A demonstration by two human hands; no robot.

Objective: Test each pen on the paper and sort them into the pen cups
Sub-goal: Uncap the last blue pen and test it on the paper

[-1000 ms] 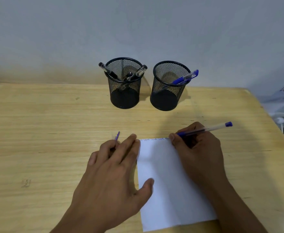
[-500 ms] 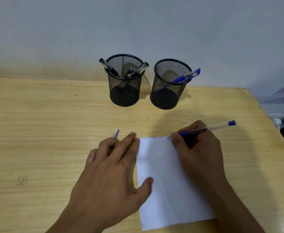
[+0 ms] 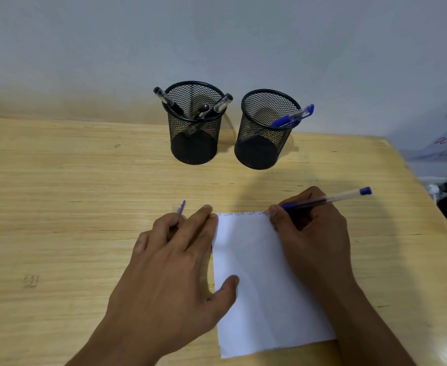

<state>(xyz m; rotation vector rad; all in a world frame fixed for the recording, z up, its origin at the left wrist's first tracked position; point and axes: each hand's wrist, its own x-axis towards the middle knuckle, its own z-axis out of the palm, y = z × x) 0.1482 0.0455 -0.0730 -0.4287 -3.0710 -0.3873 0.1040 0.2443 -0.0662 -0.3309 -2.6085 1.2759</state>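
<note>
From the head view, the right hand (image 3: 312, 228) is pinching a clear blue-capped ballpoint pen (image 3: 325, 200), its tip touching the top edge of the white sheet of paper (image 3: 264, 286) on the pale wooden worktop (image 3: 58, 207). The left hand (image 3: 175, 262) is lying flat, its thumb pressing the paper and its fingers gripping a small blue cap (image 3: 181, 207). Two black mesh pen cups (image 3: 194, 133) are standing beyond, side by side.

head view, facing down, close over table (image 3: 58, 194)

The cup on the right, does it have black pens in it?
No, the right cup holds only a blue pen; the black pens stand in the left cup.
</note>
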